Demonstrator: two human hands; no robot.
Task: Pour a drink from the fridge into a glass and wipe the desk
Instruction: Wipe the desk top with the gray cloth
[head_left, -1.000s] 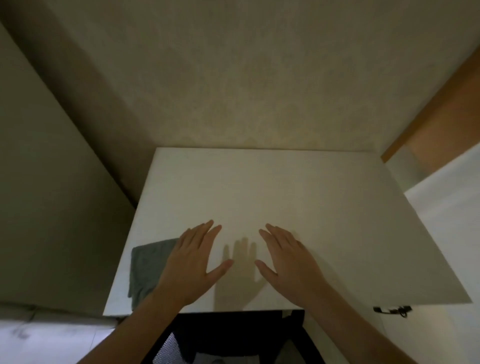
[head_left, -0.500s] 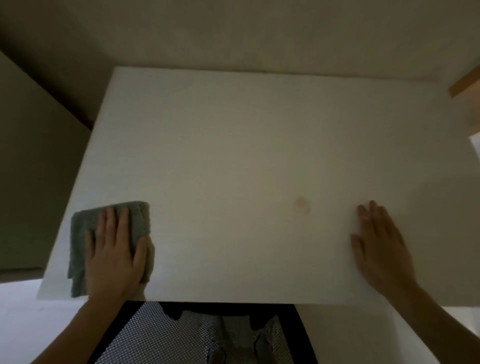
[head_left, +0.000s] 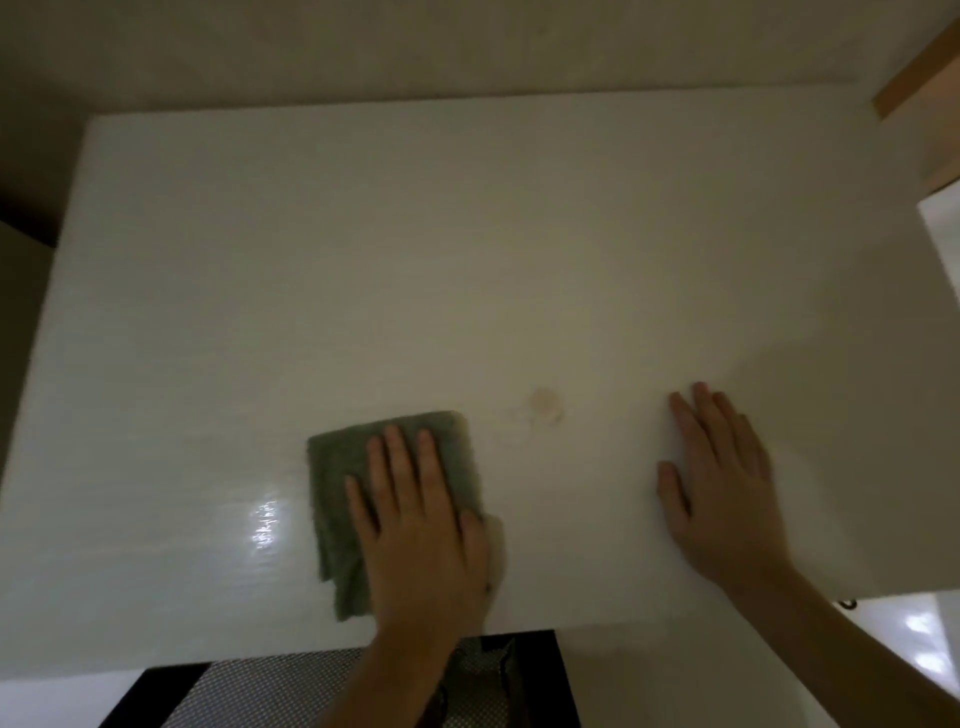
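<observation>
From my remote feed, the left hand (head_left: 415, 519) lies flat on a folded grey-green cloth (head_left: 363, 467), palm down, fingers (head_left: 395, 457) straight and slightly apart, pressing the cloth onto the white desk (head_left: 467, 234) near its front edge, a little left of centre. The cloth's left side and far edge show beyond the hand; its near right part is hidden under the palm. Just beyond the cloth's far right corner sits a small pale brown stain (head_left: 544, 405), apart from the cloth. To the right, the right hand (head_left: 719, 483) rests palm down on the bare desk, fingers extended and close together, thumb angled out toward the left, holding nothing. A damp-looking sheen with a bright glare patch (head_left: 265, 525) lies on the surface left of the cloth. Below the desk's front edge I see the black frame and mesh of a chair (head_left: 291, 691). No glass or drink shows in this view.
</observation>
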